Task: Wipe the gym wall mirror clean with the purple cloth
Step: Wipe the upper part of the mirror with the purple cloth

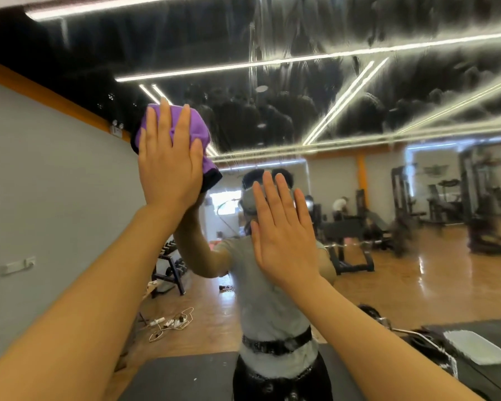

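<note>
left hand [168, 160]: flat, fingers straight, pressing purple cloth [195, 131] on mirror [359, 96]; right hand [284, 235]: flat, fingers straight, on mirror

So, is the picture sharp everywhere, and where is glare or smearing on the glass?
Head view: both hands, left pressing the purple cloth and right flat on the wall mirror, look sharp; streaky wet smears blur the mirror's upper part; reflected ceiling light strips glare brightly; wide-angle distortion bends the edges.
</note>
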A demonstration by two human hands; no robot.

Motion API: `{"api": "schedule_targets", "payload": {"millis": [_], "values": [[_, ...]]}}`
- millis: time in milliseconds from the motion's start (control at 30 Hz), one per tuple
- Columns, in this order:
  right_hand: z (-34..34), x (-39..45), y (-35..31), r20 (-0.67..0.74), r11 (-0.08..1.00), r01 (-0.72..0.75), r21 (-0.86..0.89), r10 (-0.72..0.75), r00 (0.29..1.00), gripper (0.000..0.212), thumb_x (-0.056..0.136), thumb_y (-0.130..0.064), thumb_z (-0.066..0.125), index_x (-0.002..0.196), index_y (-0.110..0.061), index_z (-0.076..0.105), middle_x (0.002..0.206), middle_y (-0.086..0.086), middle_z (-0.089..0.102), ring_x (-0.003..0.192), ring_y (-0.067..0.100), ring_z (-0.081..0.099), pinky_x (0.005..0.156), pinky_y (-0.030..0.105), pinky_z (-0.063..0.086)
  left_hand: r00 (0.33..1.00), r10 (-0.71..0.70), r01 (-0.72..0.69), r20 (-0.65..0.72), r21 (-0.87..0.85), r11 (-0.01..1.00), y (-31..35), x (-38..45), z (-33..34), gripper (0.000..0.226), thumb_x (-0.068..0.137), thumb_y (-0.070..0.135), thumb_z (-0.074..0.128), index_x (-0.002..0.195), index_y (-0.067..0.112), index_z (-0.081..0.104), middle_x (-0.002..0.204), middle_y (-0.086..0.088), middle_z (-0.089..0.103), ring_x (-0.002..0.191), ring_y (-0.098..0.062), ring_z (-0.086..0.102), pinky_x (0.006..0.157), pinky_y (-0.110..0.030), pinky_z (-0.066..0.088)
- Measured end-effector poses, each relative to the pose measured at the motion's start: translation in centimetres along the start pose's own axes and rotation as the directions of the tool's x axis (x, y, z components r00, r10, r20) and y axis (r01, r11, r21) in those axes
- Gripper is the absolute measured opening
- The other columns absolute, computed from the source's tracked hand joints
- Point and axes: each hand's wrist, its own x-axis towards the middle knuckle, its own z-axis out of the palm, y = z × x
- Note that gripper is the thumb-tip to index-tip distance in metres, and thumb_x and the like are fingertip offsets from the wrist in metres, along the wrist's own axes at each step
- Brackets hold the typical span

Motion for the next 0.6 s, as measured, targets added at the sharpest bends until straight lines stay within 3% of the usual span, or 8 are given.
{"api": "schedule_targets", "payload": {"millis": [200,367,500,600], "values": [[0.2,-0.1,0.1,-0.017,1.000,0.004,0.018,-0.004,1.000,0.059,0.103,-0.032,0.029,0.156,-0.005,0.029,0.164,0.016,0.022,0.153,0.032,0.017,0.123,0.050,0.016,0.999,-0.003,0.003,0.035,-0.008,1.000,0.2,-8.8,0.7,0.061,0.103,0.040,0.023,0.159,0.015,0.020,0.166,-0.014,0.011,0.153,-0.032,0.005,0.123,-0.043,0.007],[0.2,-0.1,0.2,-0.009,1.000,0.005,0.005,-0.005,1.000,0.061,0.102,-0.029,0.036,0.156,-0.004,0.026,0.164,0.016,0.020,0.153,0.032,0.016,0.122,0.052,0.018,0.995,0.024,-0.027,0.092,0.029,0.999,-0.9,-17.2,0.9,0.064,0.100,0.034,0.031,0.158,0.019,0.011,0.164,-0.011,0.008,0.152,-0.024,0.000,0.122,-0.034,-0.002],[-0.1,-0.1,0.1,-0.002,1.000,0.007,0.026,-0.007,1.000,0.061,0.103,-0.030,0.032,0.157,-0.003,0.022,0.165,0.017,0.017,0.153,0.032,0.014,0.123,0.052,0.013,0.991,0.047,-0.052,0.128,0.031,0.998,-1.0,-15.9,0.3,0.060,0.102,0.036,0.027,0.158,0.017,0.015,0.165,-0.014,0.010,0.152,-0.025,0.000,0.123,-0.037,0.001],[-0.1,-0.1,0.1,-0.005,1.000,0.009,0.027,-0.009,1.000,0.061,0.104,-0.030,0.033,0.157,-0.003,0.021,0.165,0.017,0.016,0.153,0.032,0.012,0.124,0.050,0.010,0.993,0.031,-0.035,0.111,0.034,0.999,-1.0,-9.7,-0.4,0.063,0.102,0.041,0.017,0.159,0.014,0.018,0.166,-0.014,0.010,0.153,-0.030,0.003,0.124,-0.039,0.003]]}}
